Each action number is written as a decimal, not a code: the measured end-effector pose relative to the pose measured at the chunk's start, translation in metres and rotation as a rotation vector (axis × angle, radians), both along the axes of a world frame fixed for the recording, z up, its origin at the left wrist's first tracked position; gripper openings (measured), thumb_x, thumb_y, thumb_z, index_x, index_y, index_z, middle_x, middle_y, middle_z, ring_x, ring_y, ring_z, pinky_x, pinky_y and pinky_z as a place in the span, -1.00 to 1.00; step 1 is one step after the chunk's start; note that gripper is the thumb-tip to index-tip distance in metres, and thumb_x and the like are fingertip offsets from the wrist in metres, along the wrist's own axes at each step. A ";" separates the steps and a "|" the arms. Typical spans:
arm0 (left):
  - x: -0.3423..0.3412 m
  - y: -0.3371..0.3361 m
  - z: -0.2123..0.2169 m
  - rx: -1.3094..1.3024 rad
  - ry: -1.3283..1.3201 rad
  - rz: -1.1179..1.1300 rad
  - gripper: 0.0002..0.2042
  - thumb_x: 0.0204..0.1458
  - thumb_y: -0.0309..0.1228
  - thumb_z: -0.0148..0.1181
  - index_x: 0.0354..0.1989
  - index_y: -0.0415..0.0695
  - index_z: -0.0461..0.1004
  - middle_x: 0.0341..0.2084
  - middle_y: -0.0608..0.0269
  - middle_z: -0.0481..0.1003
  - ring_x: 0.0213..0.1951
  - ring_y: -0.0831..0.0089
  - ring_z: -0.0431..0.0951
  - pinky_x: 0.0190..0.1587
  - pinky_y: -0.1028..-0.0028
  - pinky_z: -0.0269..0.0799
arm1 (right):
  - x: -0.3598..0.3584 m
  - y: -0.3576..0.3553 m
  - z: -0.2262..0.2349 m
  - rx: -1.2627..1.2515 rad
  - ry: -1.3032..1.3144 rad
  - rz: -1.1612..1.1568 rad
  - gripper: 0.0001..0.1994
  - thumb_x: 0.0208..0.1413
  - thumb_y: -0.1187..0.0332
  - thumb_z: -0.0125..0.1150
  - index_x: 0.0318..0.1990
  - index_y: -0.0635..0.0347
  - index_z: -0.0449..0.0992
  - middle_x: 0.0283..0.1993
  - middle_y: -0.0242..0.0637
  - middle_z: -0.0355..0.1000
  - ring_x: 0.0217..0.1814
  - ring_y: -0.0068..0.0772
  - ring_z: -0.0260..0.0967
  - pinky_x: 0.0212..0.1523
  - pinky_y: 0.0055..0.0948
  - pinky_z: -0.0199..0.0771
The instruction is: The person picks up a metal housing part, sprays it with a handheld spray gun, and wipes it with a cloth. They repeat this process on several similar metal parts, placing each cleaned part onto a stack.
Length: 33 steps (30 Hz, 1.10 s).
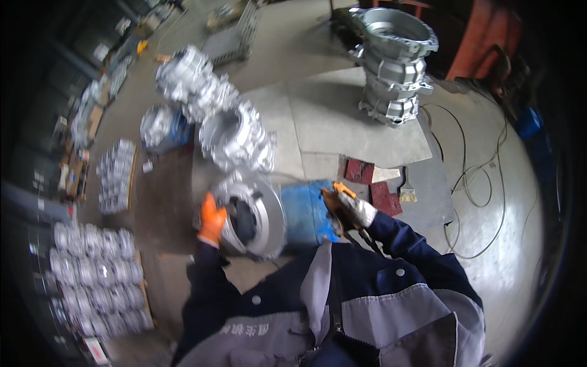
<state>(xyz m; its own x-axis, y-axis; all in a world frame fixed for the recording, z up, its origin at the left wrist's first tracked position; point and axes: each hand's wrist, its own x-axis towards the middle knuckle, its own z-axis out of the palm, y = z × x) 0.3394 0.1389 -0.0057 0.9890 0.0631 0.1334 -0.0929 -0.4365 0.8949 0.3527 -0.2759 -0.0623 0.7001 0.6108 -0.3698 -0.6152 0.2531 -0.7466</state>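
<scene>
A silver cast-metal housing (276,214), ring-shaped with a wide opening, sits in front of me beside a blue drum-like surface (302,214). My left hand (212,221), in an orange glove, grips the housing's left rim. To the right, over the blue surface, my right hand (359,209) wears a glove with a whitish back and orange at the fingers. It is closed around a dark brownish hand tool (335,208), whose exact kind I cannot make out. Part of that tool is hidden by the hand.
More silver housings (235,134) stand beyond the left hand. A tall stack of housings (396,73) rises at the far right. Dark red pads (359,171) and a brush (408,186) lie right of my hand. Hoses (465,177) loop across the floor; loaded pallets (101,275) stand left.
</scene>
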 end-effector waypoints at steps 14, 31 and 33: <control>0.004 0.019 -0.026 0.166 0.217 0.309 -0.26 -0.21 -0.38 0.32 0.23 -0.21 0.15 0.01 0.08 0.39 0.01 0.32 0.38 0.03 0.44 0.28 | -0.049 -0.097 0.010 0.108 0.436 0.570 -0.39 0.16 -0.19 -0.18 0.07 0.19 0.30 -0.20 -0.07 0.46 -0.36 -0.19 0.49 -0.42 -0.17 0.57; 0.014 0.007 -0.026 0.583 0.132 0.258 -0.31 -0.19 -0.33 0.16 0.20 -0.29 0.14 0.04 -0.15 0.36 0.10 0.10 0.36 0.07 0.38 0.27 | -0.098 -0.109 -0.065 -0.318 -0.683 0.405 -0.61 0.29 0.29 -0.16 0.23 0.16 0.15 -0.19 -0.39 0.39 -0.29 -0.60 0.34 -0.28 -0.67 0.37; 0.010 -0.002 -0.015 0.542 0.197 0.251 -0.30 -0.20 -0.34 0.17 0.21 -0.29 0.14 0.04 -0.16 0.35 0.11 0.11 0.35 0.08 0.38 0.26 | -0.099 -0.106 -0.062 -0.259 -0.812 0.334 -0.61 0.29 0.29 -0.18 0.24 0.16 0.15 -0.16 -0.37 0.38 -0.25 -0.59 0.34 -0.25 -0.66 0.37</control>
<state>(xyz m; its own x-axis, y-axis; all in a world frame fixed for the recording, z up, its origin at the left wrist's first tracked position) 0.3498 0.1372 -0.0207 0.9622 0.2709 0.0287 0.2151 -0.8200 0.5304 0.2536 -0.3816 -0.1247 0.6071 0.7946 0.0052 0.1124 -0.0794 -0.9905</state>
